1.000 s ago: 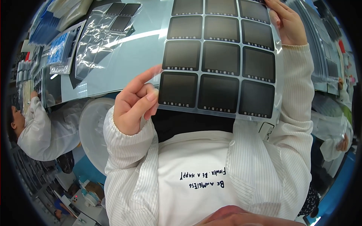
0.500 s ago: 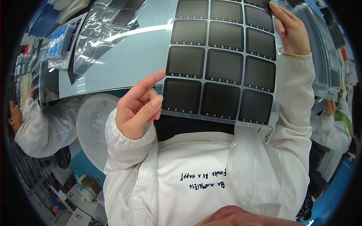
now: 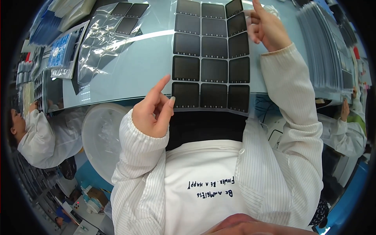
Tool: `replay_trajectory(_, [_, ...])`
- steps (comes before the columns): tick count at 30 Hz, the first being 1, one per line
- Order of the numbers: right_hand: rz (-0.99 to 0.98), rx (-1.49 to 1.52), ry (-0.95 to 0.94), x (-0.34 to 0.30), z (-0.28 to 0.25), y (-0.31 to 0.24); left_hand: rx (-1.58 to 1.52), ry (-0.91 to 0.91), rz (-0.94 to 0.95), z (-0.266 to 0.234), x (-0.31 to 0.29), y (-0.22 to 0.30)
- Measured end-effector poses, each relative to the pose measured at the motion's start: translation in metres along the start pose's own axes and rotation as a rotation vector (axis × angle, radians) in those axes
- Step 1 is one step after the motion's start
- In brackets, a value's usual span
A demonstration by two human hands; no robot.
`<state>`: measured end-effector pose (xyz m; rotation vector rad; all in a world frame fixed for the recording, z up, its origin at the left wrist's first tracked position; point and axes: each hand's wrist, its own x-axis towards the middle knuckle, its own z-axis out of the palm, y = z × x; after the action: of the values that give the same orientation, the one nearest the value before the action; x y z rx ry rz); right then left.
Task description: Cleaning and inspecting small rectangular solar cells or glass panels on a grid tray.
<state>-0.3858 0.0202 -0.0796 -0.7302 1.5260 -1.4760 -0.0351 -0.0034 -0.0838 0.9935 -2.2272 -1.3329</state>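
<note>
A clear plastic sheet of dark square panels [image 3: 214, 69] in three columns lies before me, its near end reaching past the table edge. Along its upper right side the panels tilt upward. My left hand [image 3: 153, 111] is at the sheet's left edge, index finger stretched out and thumb apart from it, the thumb tip by the lowest row. Beside the upper right edge is my right hand [image 3: 270, 31], fingers apart and fingertips close to the film. Whether either hand's fingertips press on the film is hard to make out.
On the glass-topped table [image 3: 156, 51] lies another clear sheet [image 3: 103, 43] with a few dark panels. Blue packets [image 3: 62, 51] sit at the far left. A tall stack of plastic sheets [image 3: 323, 51] stands right. A white bin [image 3: 94, 137] is below left; people work at both sides.
The panel sheet has moved down and away onto the table, from being held up close. My right hand has shifted left and its fingers have spread. My left hand moved slightly right.
</note>
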Motion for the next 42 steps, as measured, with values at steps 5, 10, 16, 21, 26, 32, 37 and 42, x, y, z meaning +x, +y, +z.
replay_trajectory(5, [0.174,-0.21,-0.016,-0.034,0.007,0.014,0.401,0.045,0.146,-0.004,0.01,0.006])
replay_trajectory(10, [0.314,-0.245,-0.247,-0.086,0.009,0.011,0.382,-0.001,0.306,-0.002,0.028,0.011])
replay_trajectory(16, [0.322,-0.247,-0.266,-0.109,0.032,0.019,0.425,-0.088,0.322,0.011,0.062,0.022])
replay_trajectory(21, [0.2,-0.059,-0.274,-0.104,0.045,0.011,0.515,-0.123,0.134,0.01,0.076,0.026])
replay_trajectory(26, [0.217,0.18,-0.418,-0.09,0.066,0.018,0.483,-0.097,0.084,0.01,0.083,0.03])
replay_trajectory(32, [0.138,-0.008,-0.454,-0.08,0.068,0.024,0.361,-0.09,0.158,0.0,0.081,0.017])
replay_trajectory(37, [0.018,0.054,-0.409,-0.084,0.072,0.025,0.362,-0.137,0.062,-0.004,0.08,0.024])
replay_trajectory(42, [-0.02,0.142,-0.393,-0.083,0.06,0.042,0.287,-0.082,0.026,-0.005,0.076,0.017])
